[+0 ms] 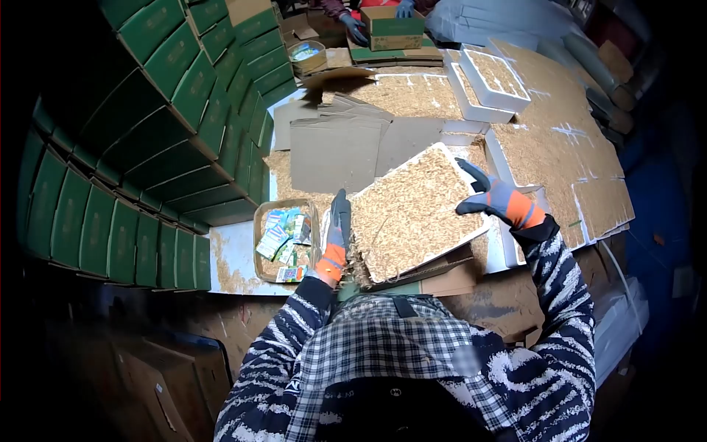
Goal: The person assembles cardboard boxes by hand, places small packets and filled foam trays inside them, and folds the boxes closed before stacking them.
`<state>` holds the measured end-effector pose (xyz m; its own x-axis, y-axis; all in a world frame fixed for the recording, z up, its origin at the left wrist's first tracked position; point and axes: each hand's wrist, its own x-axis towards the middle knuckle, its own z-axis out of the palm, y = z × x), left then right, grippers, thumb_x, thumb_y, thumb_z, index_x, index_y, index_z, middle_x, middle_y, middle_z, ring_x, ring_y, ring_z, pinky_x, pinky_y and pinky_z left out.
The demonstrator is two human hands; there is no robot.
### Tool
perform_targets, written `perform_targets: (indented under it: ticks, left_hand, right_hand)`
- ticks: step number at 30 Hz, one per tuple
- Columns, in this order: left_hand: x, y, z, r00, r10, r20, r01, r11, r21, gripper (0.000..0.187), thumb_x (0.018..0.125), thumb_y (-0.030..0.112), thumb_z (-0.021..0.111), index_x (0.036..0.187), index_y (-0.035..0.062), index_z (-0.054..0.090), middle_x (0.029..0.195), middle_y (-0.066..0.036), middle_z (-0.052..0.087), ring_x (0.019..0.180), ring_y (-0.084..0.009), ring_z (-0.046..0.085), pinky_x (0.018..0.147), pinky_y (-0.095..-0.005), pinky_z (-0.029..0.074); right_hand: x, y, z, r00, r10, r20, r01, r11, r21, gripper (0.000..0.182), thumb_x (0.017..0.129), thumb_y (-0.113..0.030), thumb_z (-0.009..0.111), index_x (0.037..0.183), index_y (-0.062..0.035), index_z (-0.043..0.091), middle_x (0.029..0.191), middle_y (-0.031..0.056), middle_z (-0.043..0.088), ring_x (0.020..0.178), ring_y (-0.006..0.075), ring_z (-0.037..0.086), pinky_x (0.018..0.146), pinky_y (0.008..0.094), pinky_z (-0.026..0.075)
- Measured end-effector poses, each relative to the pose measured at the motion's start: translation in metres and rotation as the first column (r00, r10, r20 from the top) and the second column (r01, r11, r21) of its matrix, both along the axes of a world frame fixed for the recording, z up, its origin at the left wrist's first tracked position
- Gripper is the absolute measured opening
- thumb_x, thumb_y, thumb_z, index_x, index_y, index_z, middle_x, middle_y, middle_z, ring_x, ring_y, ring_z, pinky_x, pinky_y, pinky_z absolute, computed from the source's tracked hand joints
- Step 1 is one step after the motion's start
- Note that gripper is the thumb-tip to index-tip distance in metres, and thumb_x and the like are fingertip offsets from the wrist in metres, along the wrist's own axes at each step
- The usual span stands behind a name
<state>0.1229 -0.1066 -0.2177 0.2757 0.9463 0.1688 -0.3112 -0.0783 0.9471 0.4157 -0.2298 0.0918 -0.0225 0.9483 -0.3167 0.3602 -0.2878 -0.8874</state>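
A white tray [416,214] full of light brown shavings is tilted above an open cardboard box [440,267] close to my body. My left hand [336,234], in a grey and orange glove, lies along the tray's left edge with its fingers stretched out. On the right side, my gloved right hand [499,199] grips the tray's edge, thumb over the shavings and fingers at the upper corner. Some shavings spill at the tray's lower left corner. Beside my left hand stands a basket [258,234] of colourful packets [276,232].
Green boxes [173,66] are stacked at the left. Flat grey cardboard [335,151] lies beyond the tray. Two shavings-filled white trays [497,77] are stacked at the back right. Across the table, a person's gloved hands [355,29] are at a green box [394,29].
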Motion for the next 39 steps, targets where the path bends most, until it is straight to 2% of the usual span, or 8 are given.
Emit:
perform_targets:
  ticks: [3,8,17,22,25,31,33,39]
  left_hand:
    - [-0.018,-0.021,0.097,0.873,0.097,-0.478,-0.114,0.993,-0.008,0.071,0.096,0.023,0.059,0.151,0.0015,0.021,0.147,-0.020,0.040,0.134,-0.0248,0.041,0.106,-0.0331,0.037]
    - [-0.024,-0.022,0.083,0.762,0.111,-0.638,-0.059,0.993,0.102,0.088,0.083,0.014,0.067,0.154,0.0169,0.016,0.146,-0.023,0.040,0.131,-0.0366,0.044,0.103,-0.0374,0.040]
    - [-0.017,-0.042,0.098,0.769,0.074,-0.634,-0.019,0.996,0.093,0.074,0.090,0.020,0.062,0.152,0.0109,0.022,0.150,-0.018,0.036,0.139,-0.0339,0.034,0.112,-0.0367,0.030]
    - [-0.105,-0.023,0.089,0.696,0.575,-0.431,-0.432,0.814,0.389,0.065,0.082,0.010,0.071,0.139,0.0002,0.042,0.138,-0.019,0.044,0.130,-0.0329,0.042,0.110,-0.0378,0.032]
    - [-0.208,-0.028,0.062,-0.006,0.623,-0.782,-0.457,0.694,0.556,0.073,0.077,0.023,0.074,0.140,0.0046,0.042,0.138,-0.021,0.045,0.125,-0.0396,0.044,0.106,-0.0454,0.035]
    - [-0.273,-0.039,-0.022,0.527,0.127,-0.840,-0.614,0.741,-0.273,0.053,0.085,0.023,0.071,0.130,0.0007,0.056,0.106,-0.016,0.070,0.093,-0.0239,0.064,0.082,-0.0349,0.050]
    - [-0.265,-0.039,-0.036,0.572,0.273,-0.774,-0.609,0.773,-0.177,0.041,0.085,0.020,0.071,0.120,0.0000,0.064,0.100,-0.014,0.071,0.088,-0.0206,0.064,0.080,-0.0337,0.049]
    - [-0.239,-0.024,-0.050,0.450,0.203,-0.869,-0.580,0.807,-0.112,0.041,0.087,0.024,0.068,0.121,0.0026,0.064,0.100,-0.016,0.072,0.087,-0.0244,0.066,0.081,-0.0354,0.050]
  right_hand:
    - [-0.007,0.009,-0.080,0.995,0.092,0.039,-0.099,0.965,0.243,0.090,0.078,-0.011,0.077,0.152,-0.0102,0.027,0.135,0.0089,0.054,0.114,0.0130,0.052,0.090,0.0291,0.046]
    - [-0.022,0.008,-0.081,0.969,0.089,0.229,-0.070,0.994,-0.088,0.087,0.081,-0.020,0.074,0.152,-0.0093,0.024,0.120,0.0188,0.064,0.101,0.0260,0.062,0.091,0.0345,0.047]
    - [-0.026,0.022,-0.186,0.006,0.604,0.797,-0.416,0.726,-0.547,0.034,0.084,-0.028,0.058,0.110,-0.0070,0.068,0.103,0.0157,0.070,0.096,0.0305,0.068,0.081,0.0395,0.054]
    - [-0.028,0.013,-0.120,0.660,0.189,0.727,-0.321,0.946,0.046,0.039,0.086,-0.034,0.064,0.118,-0.0127,0.065,0.103,0.0127,0.070,0.095,0.0323,0.066,0.082,0.0404,0.053]
    - [0.012,0.019,-0.120,0.889,-0.130,0.439,-0.053,0.923,0.380,0.044,0.081,-0.023,0.070,0.123,-0.0124,0.063,0.106,0.0129,0.068,0.099,0.0338,0.064,0.087,0.0391,0.052]
    - [0.058,0.053,-0.159,0.930,-0.100,0.354,-0.041,0.928,0.371,0.054,0.084,-0.020,0.069,0.133,-0.0060,0.054,0.126,0.0170,0.060,0.118,0.0298,0.056,0.101,0.0345,0.044]
    - [0.068,0.067,-0.182,0.995,-0.058,0.078,0.037,0.970,0.239,0.052,0.087,-0.021,0.067,0.134,-0.0044,0.053,0.129,0.0167,0.059,0.120,0.0281,0.056,0.102,0.0334,0.043]
    - [0.154,0.042,-0.343,0.801,-0.333,0.498,0.325,0.940,0.107,0.068,0.083,-0.030,0.070,0.140,-0.0034,0.044,0.139,0.0236,0.048,0.124,0.0351,0.052,0.106,0.0374,0.040]
